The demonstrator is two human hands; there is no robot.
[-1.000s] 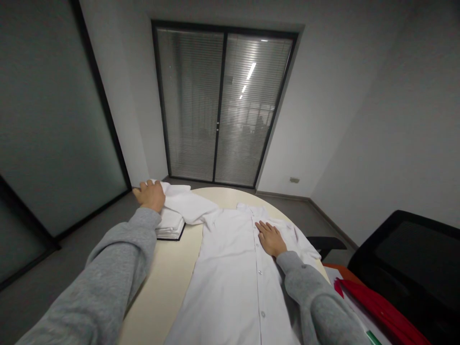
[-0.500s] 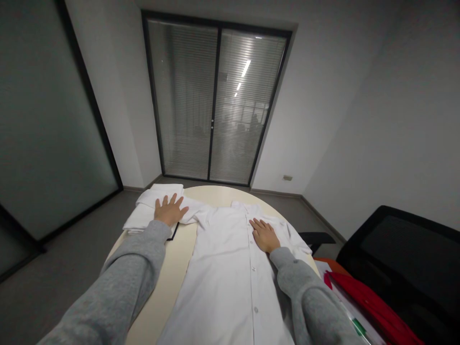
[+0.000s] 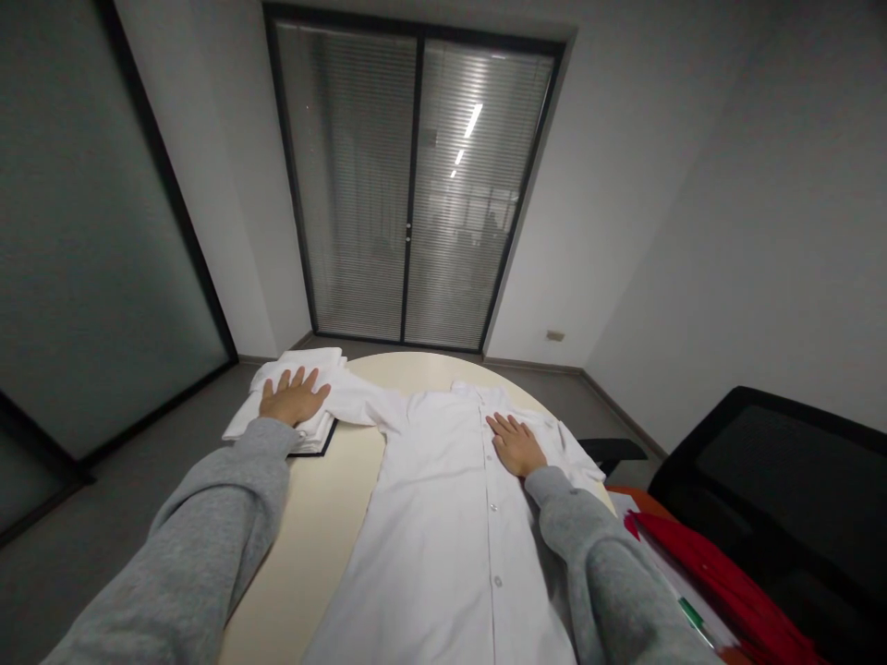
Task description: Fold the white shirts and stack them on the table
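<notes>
A white buttoned shirt [image 3: 443, 517] lies spread front-up on a round cream table [image 3: 311, 517]. My left hand [image 3: 291, 399] rests flat, fingers apart, on the shirt's left sleeve, which lies over a stack of folded white cloth [image 3: 305, 434] at the table's left edge. My right hand [image 3: 516, 445] lies flat and open on the shirt's chest, just right of the button line. Both my arms wear grey sleeves.
A black-edged board shows under the folded stack [image 3: 320, 449]. Red folders and papers [image 3: 699, 577] lie at the right of the table. A black chair [image 3: 783, 489] stands at the right. Glass doors with blinds [image 3: 408, 194] are ahead.
My left hand let go of the sleeve's end, laid it out over the folded stack, and now presses flat on it further left. My right hand stayed on the chest.
</notes>
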